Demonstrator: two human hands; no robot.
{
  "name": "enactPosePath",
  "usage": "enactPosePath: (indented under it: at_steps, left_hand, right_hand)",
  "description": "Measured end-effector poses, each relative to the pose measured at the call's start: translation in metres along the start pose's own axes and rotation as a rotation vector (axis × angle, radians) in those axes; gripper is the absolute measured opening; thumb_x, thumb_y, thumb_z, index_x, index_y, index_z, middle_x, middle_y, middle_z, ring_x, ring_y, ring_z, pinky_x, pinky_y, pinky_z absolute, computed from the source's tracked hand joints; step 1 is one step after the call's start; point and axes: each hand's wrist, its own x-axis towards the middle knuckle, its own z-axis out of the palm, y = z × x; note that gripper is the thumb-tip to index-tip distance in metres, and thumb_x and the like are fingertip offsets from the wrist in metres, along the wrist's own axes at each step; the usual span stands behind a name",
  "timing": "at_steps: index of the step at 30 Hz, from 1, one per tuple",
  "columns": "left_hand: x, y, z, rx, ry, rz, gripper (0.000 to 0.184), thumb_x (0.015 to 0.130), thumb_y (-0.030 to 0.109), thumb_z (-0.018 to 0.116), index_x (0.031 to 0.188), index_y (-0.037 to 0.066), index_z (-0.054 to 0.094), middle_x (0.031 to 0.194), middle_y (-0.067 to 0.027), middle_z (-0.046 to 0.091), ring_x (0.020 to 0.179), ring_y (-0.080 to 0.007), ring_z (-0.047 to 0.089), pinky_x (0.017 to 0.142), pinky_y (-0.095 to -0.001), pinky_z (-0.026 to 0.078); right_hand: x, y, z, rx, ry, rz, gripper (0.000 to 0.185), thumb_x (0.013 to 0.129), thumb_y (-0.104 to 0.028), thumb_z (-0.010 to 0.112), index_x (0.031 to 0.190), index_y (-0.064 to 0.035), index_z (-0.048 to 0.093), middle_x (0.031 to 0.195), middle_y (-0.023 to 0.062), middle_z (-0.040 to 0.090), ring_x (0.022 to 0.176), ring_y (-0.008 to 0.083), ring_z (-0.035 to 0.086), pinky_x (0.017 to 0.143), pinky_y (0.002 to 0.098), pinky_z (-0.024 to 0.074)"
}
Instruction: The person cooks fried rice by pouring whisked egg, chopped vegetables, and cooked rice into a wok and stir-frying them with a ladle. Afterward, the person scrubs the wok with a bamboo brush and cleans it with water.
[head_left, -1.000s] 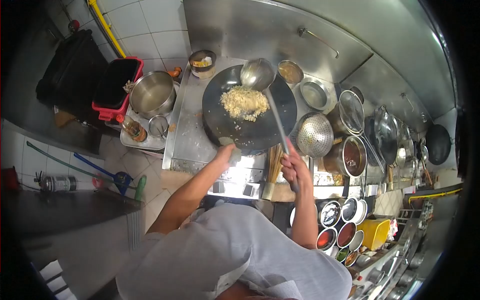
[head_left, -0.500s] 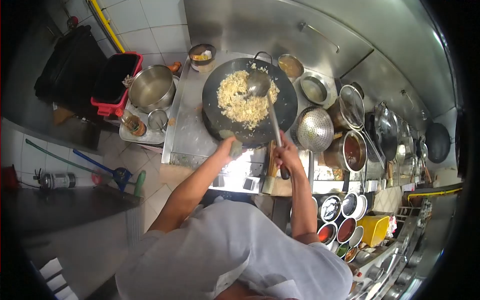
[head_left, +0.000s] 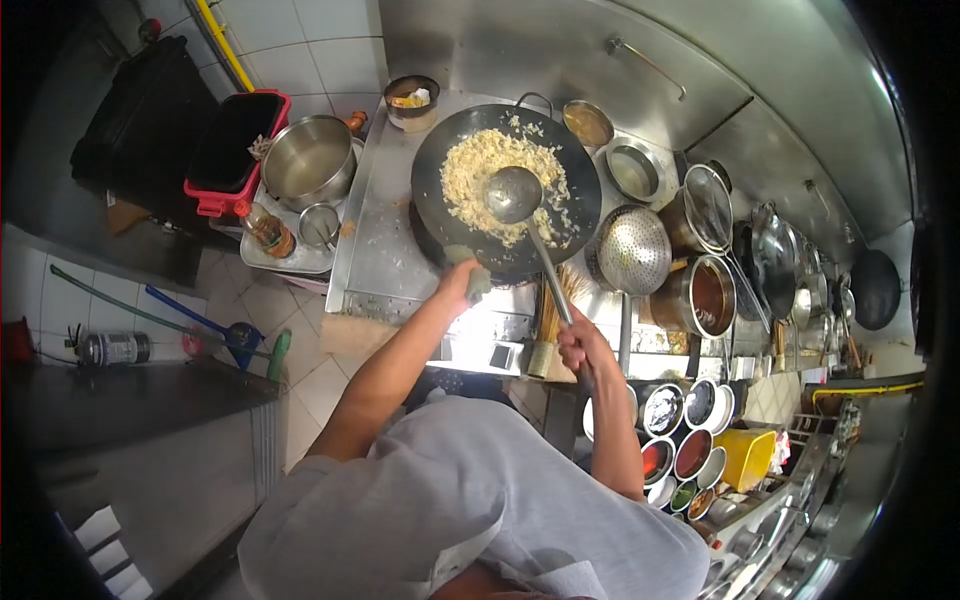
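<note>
A dark wok [head_left: 430,190] sits on the steel stove, with pale yellow, grainy food [head_left: 470,165] spread over its middle. My left hand [head_left: 460,285] is closed round a greyish-green cloth [head_left: 478,284] at the wok's near edge; the part of the rim under the cloth is hidden. My right hand [head_left: 585,345] grips the long handle of a ladle [head_left: 513,194]. The ladle's round bowl rests in the food near the wok's centre. Beside my right hand stands a bamboo brush [head_left: 548,325].
Right of the wok are a perforated strainer [head_left: 635,250], a pot of dark red sauce [head_left: 712,297] and a metal bowl [head_left: 633,168]. Several seasoning containers stand lower right, near a yellow tub [head_left: 748,458]. On the left are a steel pot [head_left: 308,162] and a bottle [head_left: 268,232].
The food, heaped a second ago, is now spread wide across the wok. The ladle has come down from the far rim to the middle, and its bowl now shows clearly.
</note>
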Motion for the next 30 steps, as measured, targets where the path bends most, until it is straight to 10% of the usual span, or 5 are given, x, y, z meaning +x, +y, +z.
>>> enactPosePath:
  at_steps: [10,17,25,27,30]
  left_hand:
    - [-0.132,0.011,0.038,-0.047,0.053,-0.107,0.016,0.084,0.023,0.059,0.095,0.012,0.054,0.082,-0.0058,0.058,0.067,-0.0207,0.058,0.05,-0.0393,0.043]
    - [-0.032,-0.054,-0.006,-0.002,0.036,-0.122,0.019,0.086,0.022,0.06,0.102,0.012,0.059,0.088,-0.0041,0.06,0.068,-0.02,0.059,0.05,-0.0399,0.046]
    - [-0.092,-0.022,0.004,-0.011,-0.048,-0.065,0.015,0.086,0.025,0.056,0.097,0.014,0.056,0.085,-0.0061,0.06,0.07,-0.0197,0.059,0.05,-0.035,0.041]
    - [-0.119,-0.001,0.026,0.011,0.013,-0.088,0.014,0.086,0.026,0.056,0.093,0.013,0.056,0.083,-0.0061,0.06,0.07,-0.0194,0.059,0.049,-0.0345,0.04]
    - [-0.109,0.014,0.031,0.003,0.044,-0.156,0.015,0.087,0.027,0.056,0.089,0.012,0.056,0.08,-0.0061,0.059,0.07,-0.0192,0.059,0.049,-0.0344,0.04]
  right_hand:
    - [-0.149,-0.057,0.059,-1.041,0.082,0.129,0.074,0.086,-0.004,0.057,0.153,-0.0139,0.027,0.06,0.0008,0.051,0.041,0.008,0.046,0.041,0.0265,0.0398]
    - [-0.037,-0.02,0.006,-1.822,0.305,-0.338,0.084,0.081,-0.002,0.053,0.154,-0.0187,0.015,0.076,0.0302,0.063,0.073,0.0452,0.063,0.069,0.0527,0.0504]
    - [-0.106,-0.029,0.052,-1.509,0.215,-0.331,0.078,0.085,-0.007,0.059,0.153,-0.0213,0.024,0.089,0.0311,0.065,0.084,0.0451,0.064,0.08,0.0422,0.0499]
    - [-0.125,-0.044,0.049,-1.45,0.044,-0.119,0.079,0.086,-0.009,0.056,0.154,-0.0206,0.017,0.116,0.0329,0.058,0.108,0.0449,0.058,0.093,0.05,0.043]
    - [-0.111,-0.052,0.047,-1.607,0.084,-0.08,0.081,0.082,-0.005,0.054,0.154,-0.0212,0.019,0.092,0.0289,0.064,0.087,0.0413,0.064,0.082,0.0483,0.0488]
